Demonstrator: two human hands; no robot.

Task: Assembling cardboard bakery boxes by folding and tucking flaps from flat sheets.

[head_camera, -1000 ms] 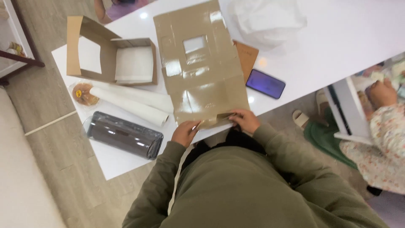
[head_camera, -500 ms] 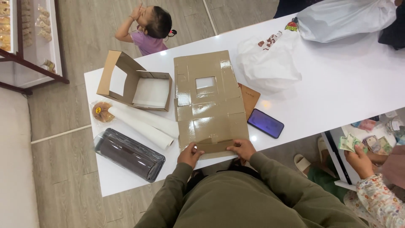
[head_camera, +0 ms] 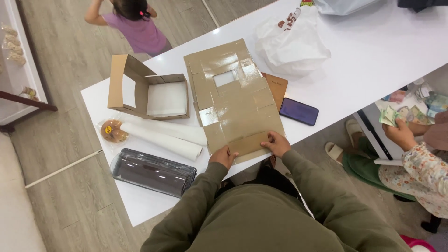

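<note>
Brown flat cardboard box blank with a window cutout (head_camera: 233,100) lies unfolded at frame centre, only its near flap pinched by left hand (head_camera: 223,156) and right hand (head_camera: 277,143), while one finished windowed box (head_camera: 149,93) stands upper left.

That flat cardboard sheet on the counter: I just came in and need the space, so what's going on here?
A person in an olive sweatshirt presses both hands on the near edge of a flat, unfolded cardboard box blank on the white counter. The left hand and right hand grip its bottom flap. An already assembled window box stands open to the left. A phone lies to the right.
</note>
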